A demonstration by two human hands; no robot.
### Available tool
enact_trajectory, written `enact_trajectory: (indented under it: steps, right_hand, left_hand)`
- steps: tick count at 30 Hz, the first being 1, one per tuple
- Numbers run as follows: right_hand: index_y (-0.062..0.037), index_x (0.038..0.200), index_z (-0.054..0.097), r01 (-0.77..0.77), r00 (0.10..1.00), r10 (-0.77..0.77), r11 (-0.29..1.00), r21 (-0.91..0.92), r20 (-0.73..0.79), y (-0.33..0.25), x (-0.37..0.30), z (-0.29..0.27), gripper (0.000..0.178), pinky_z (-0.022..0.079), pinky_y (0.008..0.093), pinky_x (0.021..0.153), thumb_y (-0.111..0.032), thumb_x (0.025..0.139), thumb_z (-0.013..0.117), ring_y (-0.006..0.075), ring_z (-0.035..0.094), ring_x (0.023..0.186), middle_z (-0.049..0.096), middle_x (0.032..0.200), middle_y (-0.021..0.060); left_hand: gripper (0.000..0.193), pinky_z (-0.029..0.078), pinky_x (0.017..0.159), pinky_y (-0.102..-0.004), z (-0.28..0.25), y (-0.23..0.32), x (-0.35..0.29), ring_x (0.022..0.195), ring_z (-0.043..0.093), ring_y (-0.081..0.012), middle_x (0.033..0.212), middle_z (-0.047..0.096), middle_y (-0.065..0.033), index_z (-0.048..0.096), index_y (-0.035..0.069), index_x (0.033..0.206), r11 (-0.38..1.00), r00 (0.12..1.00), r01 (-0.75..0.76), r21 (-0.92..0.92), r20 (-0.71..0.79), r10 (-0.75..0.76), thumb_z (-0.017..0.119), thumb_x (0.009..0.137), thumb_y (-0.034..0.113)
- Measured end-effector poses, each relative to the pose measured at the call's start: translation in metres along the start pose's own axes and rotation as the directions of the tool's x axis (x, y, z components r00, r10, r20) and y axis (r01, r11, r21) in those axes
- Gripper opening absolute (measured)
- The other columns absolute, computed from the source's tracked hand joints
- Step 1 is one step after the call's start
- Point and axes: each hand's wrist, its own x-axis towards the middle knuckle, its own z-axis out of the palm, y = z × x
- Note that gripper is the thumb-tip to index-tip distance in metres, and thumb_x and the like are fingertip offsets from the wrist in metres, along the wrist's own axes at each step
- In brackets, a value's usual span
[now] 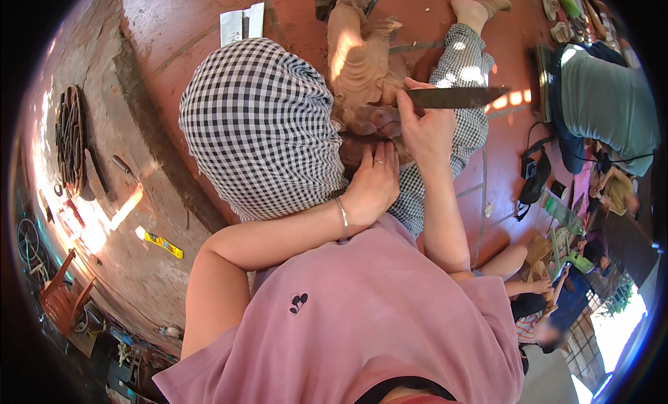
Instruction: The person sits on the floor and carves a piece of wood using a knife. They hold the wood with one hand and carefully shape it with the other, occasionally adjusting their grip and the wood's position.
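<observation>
A carved brown figure (362,63) with folded, drapery-like relief lies between my legs, its darker end toward me. My left hand (374,181) rests on that darker end, fingers stretched out and lying flat, a ring on one of them. Just beyond it, my right hand (426,129) is closed around a dark, flat, knife-like blade (466,97) that points to the right. The thumb and forefinger are pressed near the carving; whatever handle the blade has is hidden by the hand.
Black-and-white checked trousers (257,119) cover my legs on either side. A raised slab (132,167) on the left bears a yellow packet (160,243) and a bundle of dark tools (70,143). A black strapped item (536,171) lies on the tiles; other people sit at right.
</observation>
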Motion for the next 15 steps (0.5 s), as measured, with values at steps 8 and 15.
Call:
enact_trajectory:
  steps: [8,15]
  right_hand:
    - [-0.0013,0.086,0.072,0.305,0.933,-0.351,0.889,-0.341,-0.080,-0.003,-0.003,0.012,0.022,0.050,0.0395,0.077,-0.023,0.081,0.074,0.0299,0.064,0.090,0.070,0.094,0.0117]
    - [-0.0026,0.091,0.072,0.096,0.993,-0.103,0.989,-0.115,-0.054,0.000,-0.003,0.003,0.019,0.051,0.0362,0.076,-0.019,0.082,0.072,0.0286,0.065,0.088,0.070,0.096,0.0124]
  left_hand:
    - [0.051,0.040,0.102,-0.0511,-0.003,-0.001,-0.001,0.120,0.050,-0.0413,0.126,0.052,-0.0328,0.054,-0.016,0.119,1.000,1.000,-0.022,-0.005,0.000,0.022,0.054,0.080,0.017]
    - [0.051,0.040,0.102,-0.0520,-0.003,0.000,0.000,0.119,0.051,-0.0405,0.125,0.053,-0.0325,0.055,-0.015,0.120,1.000,1.000,0.002,0.013,0.010,-0.002,0.053,0.081,0.018]
